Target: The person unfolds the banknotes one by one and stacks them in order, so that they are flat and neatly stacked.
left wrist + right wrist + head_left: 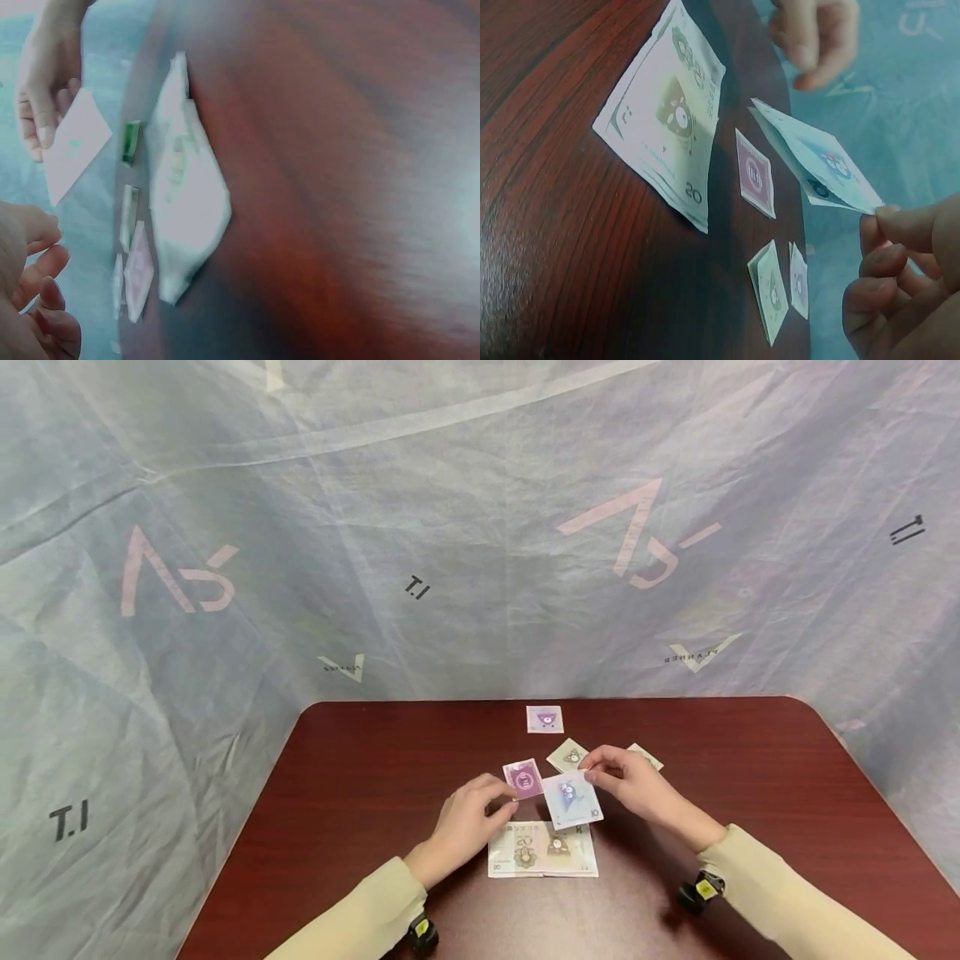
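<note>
My right hand (pixel 637 789) pinches a folded light-blue play banknote (pixel 572 800) by one corner between thumb and index finger. In the right wrist view the note's folded layers gape apart, raised over the table. My left hand (pixel 468 818) hovers to the left with loosely bent fingers and nothing in them. Its fingertips overlap the edge of a folded magenta note (pixel 523 779) in the head view. Below the blue note, an opened-out brown 20 note (pixel 540 852), creased down the middle, lies flat near me; in the right wrist view more paper shows under its edge (pixel 622 105).
Farther back on the dark red table (pixel 375 760) lie a folded pale greenish note (pixel 567 755) and a folded purple note (pixel 545 720). Another pale note (pixel 647 755) is partly hidden behind my right hand. A grey printed cloth (pixel 480 527) hangs behind the table.
</note>
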The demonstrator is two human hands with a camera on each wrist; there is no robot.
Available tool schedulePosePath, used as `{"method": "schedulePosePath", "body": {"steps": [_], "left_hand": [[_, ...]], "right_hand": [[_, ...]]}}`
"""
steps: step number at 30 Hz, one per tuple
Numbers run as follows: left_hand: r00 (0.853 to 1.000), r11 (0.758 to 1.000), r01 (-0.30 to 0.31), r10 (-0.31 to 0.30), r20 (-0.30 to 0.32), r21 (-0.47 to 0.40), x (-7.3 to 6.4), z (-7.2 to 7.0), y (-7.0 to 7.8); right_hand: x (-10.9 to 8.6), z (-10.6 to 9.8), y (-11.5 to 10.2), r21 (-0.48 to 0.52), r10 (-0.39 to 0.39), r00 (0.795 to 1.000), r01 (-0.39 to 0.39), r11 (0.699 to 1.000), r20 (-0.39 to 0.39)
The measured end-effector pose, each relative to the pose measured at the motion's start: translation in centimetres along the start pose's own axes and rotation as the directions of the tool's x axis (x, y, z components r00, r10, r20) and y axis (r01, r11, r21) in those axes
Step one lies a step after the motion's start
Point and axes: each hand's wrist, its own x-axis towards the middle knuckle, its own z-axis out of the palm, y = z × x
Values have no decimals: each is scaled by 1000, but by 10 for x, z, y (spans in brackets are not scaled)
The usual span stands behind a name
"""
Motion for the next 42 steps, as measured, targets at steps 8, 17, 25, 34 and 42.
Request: {"method": "schedulePosePath", "body": {"steps": [8,17,25,34,42], "left_hand": [[993,990,98,-91,73,-106,21,4,11],[982,973,138,-111,151,-185,23,10,12],[972,949,168,-116,203,-265,17,17,12],[971,885,239,-226,80,-399,16,20,11],[945,812,279,-326,-1,-512,12,23,10]], "right_hand": [[2,5,-3,-13,-47,995,48,999,90],[3,8,-9,-53,-116,980,126,991,164],[3,9,-9,-75,-105,974,122,990,201],[3,5,-5,-173,-71,997,70,982,0],[-4,3,-3,-157,-37,996,24,987,-82]]}}
